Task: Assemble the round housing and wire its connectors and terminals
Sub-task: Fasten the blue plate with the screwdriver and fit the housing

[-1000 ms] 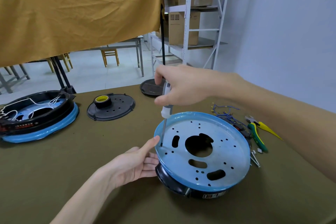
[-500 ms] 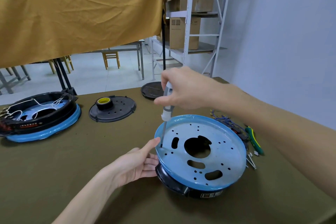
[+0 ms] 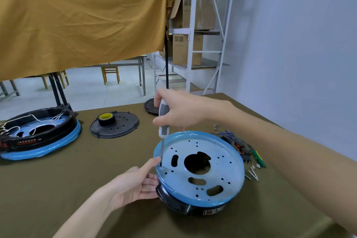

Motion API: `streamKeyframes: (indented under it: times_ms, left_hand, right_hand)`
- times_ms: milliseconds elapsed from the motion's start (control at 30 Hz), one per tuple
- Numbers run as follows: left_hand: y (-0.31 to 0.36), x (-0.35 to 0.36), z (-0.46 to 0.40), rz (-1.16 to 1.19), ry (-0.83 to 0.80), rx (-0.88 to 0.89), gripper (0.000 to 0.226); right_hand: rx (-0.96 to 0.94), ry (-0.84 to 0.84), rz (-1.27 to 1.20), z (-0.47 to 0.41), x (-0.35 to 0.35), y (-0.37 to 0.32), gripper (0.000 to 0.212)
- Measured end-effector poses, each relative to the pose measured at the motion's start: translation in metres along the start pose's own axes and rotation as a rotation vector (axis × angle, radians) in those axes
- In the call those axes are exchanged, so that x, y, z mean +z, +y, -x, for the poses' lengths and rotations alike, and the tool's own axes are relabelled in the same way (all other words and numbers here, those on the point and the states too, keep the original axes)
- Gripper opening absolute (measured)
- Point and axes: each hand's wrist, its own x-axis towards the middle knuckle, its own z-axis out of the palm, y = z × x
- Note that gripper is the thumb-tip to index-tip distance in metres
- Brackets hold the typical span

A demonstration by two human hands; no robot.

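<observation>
A round black housing (image 3: 179, 206) stands on the table in front of me, capped by a blue film-covered metal plate (image 3: 222, 170) with several holes. My right hand (image 3: 181, 111) grips a grey-and-white screwdriver (image 3: 163, 121) upright; its tip sits in a hole at the plate's left edge. My left hand (image 3: 135, 183) holds the housing's left side, thumb up against the plate's rim beside the screwdriver tip.
A second housing (image 3: 38, 137) with white wires sits at the far left. A black perforated disc (image 3: 116, 125) carries a yellow-cored tape roll (image 3: 106, 119). Blue wires, connectors (image 3: 237, 143), green-handled pliers (image 3: 259, 158) and loose screws (image 3: 253, 174) lie right of the plate. Another black disc (image 3: 151, 105) lies behind.
The hands and screwdriver stay in the same place on the plate. Only the head camera's view has shifted slightly.
</observation>
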Motion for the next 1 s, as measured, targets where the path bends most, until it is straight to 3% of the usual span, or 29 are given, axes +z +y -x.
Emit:
streamKeyframes:
  times_ms: [100, 267, 433, 600, 733, 900, 1000]
  left_hand:
    - [-0.005, -0.008, 0.007, 0.005, 0.004, 0.017, 0.074]
    - [-0.017, -0.012, 0.008, 0.041, 0.068, 0.064, 0.082]
    - [-0.020, -0.010, 0.009, 0.047, 0.093, 0.109, 0.080]
    - [-0.020, -0.010, 0.010, 0.040, 0.099, 0.110, 0.084]
    - [-0.019, -0.009, 0.009, 0.038, 0.098, 0.104, 0.073]
    - [-0.019, -0.010, 0.006, 0.031, 0.122, 0.097, 0.076]
    - [-0.020, -0.012, 0.006, 0.034, 0.110, 0.093, 0.081]
  right_hand:
    - [-0.014, -0.059, -0.089, 0.003, -0.004, -0.004, 0.025]
    - [-0.056, 0.102, 0.156, 0.001, 0.010, -0.011, 0.031]
    - [-0.034, -0.055, -0.116, 0.001, -0.001, -0.011, 0.020]
    - [-0.086, 0.071, 0.050, -0.001, 0.010, -0.011, 0.026]
    - [-0.037, -0.103, -0.063, 0.002, 0.000, -0.009, 0.025]
    - [-0.083, -0.007, 0.054, 0.000, 0.007, -0.010, 0.029]
    - [-0.058, -0.092, 0.043, -0.002, 0.000, -0.011, 0.030]
